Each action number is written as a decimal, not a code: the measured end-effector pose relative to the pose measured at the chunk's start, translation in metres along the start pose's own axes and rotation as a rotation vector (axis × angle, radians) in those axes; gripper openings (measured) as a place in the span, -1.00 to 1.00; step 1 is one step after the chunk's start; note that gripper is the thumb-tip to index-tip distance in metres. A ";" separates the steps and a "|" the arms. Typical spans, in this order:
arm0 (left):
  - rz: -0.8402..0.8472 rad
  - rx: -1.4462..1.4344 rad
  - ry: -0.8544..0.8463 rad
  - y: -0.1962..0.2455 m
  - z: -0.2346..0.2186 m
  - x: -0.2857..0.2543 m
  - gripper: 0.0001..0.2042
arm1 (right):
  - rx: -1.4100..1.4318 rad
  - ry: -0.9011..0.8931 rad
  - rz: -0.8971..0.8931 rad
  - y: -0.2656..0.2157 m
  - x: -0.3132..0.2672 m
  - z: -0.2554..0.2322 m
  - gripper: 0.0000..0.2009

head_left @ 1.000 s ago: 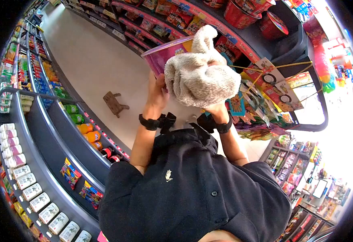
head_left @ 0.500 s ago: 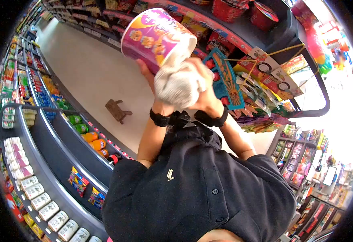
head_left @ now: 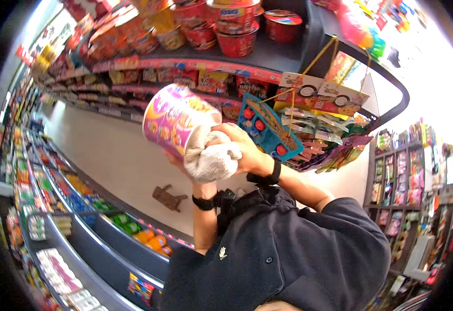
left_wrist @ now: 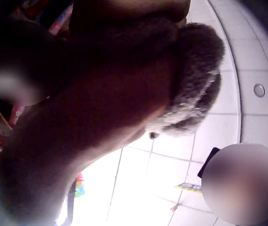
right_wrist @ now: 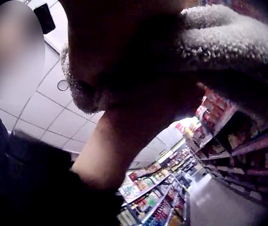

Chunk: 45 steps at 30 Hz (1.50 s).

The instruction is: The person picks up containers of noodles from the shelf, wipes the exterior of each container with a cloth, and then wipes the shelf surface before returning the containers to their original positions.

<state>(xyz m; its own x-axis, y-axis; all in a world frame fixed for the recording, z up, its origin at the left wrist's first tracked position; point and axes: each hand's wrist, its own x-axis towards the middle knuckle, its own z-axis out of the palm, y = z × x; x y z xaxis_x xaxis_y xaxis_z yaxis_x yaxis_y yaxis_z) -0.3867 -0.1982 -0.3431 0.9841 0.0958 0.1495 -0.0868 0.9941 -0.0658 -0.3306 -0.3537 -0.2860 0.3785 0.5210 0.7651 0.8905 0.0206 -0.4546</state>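
In the head view a purple and white printed tub (head_left: 168, 120) is tilted between the two hands, its end turned toward the right. A grey-beige cloth (head_left: 212, 161) lies bunched against its lower right side. My right hand (head_left: 243, 147) grips the cloth at the tub's edge. My left hand (head_left: 175, 159) holds the tub from below, mostly hidden behind tub and cloth. Folds of the cloth (left_wrist: 197, 80) show beside a dark, close hand in the left wrist view. The right wrist view shows the cloth (right_wrist: 233, 40) around the hand.
Shelves with red tubs (head_left: 236, 39) and snack packets stand ahead. A teal tray-like item (head_left: 268, 127) and cards on yellow cords hang right of the hands. A small wooden stool (head_left: 169, 198) is on the floor, and shelves of bottles (head_left: 144, 237) line the left.
The tub, mostly behind the cloth a second ago, now shows its printed side. The head view has turned, bringing more of the front shelf into sight. The cloth remains gripped against the tub.
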 end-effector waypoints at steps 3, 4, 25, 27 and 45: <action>0.363 0.604 0.307 -0.032 0.041 0.006 -0.11 | -0.059 0.110 0.163 0.017 -0.010 -0.016 -0.35; 0.350 0.592 0.239 -0.034 0.037 0.011 -0.11 | -0.010 0.201 0.249 0.018 -0.008 -0.017 -0.34; 0.022 1.424 -0.598 -0.128 0.159 0.236 -0.08 | 0.617 0.241 0.744 0.057 -0.031 -0.086 -0.43; -0.046 1.439 -0.650 -0.167 0.176 0.268 -0.11 | 0.585 0.240 0.717 0.061 -0.033 -0.092 -0.43; -0.035 1.765 -0.712 -0.246 0.134 0.354 0.03 | 0.532 0.050 0.754 0.092 -0.048 -0.117 -0.35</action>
<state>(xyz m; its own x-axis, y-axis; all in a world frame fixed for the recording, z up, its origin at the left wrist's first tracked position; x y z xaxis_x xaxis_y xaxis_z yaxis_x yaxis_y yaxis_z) -0.0381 -0.4020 -0.1420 0.7915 -0.3794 0.4792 -0.5603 -0.1371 0.8169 -0.2374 -0.4765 -0.3114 0.8323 0.5189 0.1949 0.1758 0.0865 -0.9806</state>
